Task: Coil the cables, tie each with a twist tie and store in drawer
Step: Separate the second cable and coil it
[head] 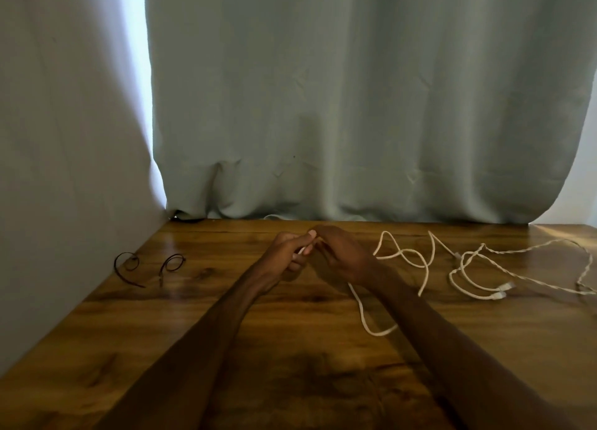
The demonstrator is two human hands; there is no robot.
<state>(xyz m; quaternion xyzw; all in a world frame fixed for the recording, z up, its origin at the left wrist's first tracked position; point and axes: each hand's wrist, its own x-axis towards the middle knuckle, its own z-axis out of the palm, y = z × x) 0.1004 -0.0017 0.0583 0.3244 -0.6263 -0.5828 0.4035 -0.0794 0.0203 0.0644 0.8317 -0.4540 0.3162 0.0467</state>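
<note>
Left hand (287, 256) pinches the white cable (376, 331) by its end; the right hand (344, 260) curls against it, its grip hidden. The slack runs right under the right forearm, its loops just beside the second cable (520, 269). A quick pull could snag on the arm or tangle the two. Ties (129, 266) lie well left, near the wall (64, 171). The table (290, 348) offers room near; the curtain (355, 106) closes the far edge.

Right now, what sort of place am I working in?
Probably a room in a home: a wooden table stands against a plain wall, a pale curtain hangs to the tabletop behind it, and loose white cables lie on the wood.
</note>
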